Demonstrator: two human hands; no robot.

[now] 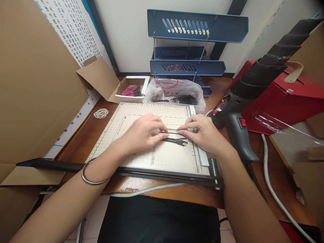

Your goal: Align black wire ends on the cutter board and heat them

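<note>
A paper cutter board (pixel 162 158) with a printed grid lies on the wooden desk before me. Both hands rest on it, fingertips nearly meeting. My left hand (pixel 143 133) has its fingers curled and pinched on a thin black wire (pixel 173 131) stretched between the hands. My right hand (pixel 202 131) pinches the other end of the same wire. Just below the fingers lie several short black wires (pixel 177 141) with small metal tips, loose on the board. A metal bangle (pixel 92 175) circles my left wrist.
A heat gun (pixel 243 111) with a black spiral nozzle stands right of the board, its grey cable (pixel 272 189) trailing off. Behind are a plastic bag of black wires (pixel 177 94), a white box of pink-and-black wires (pixel 131 91), a blue tray rack (pixel 187 64), rubber bands (pixel 101 113), a red box (pixel 291 94).
</note>
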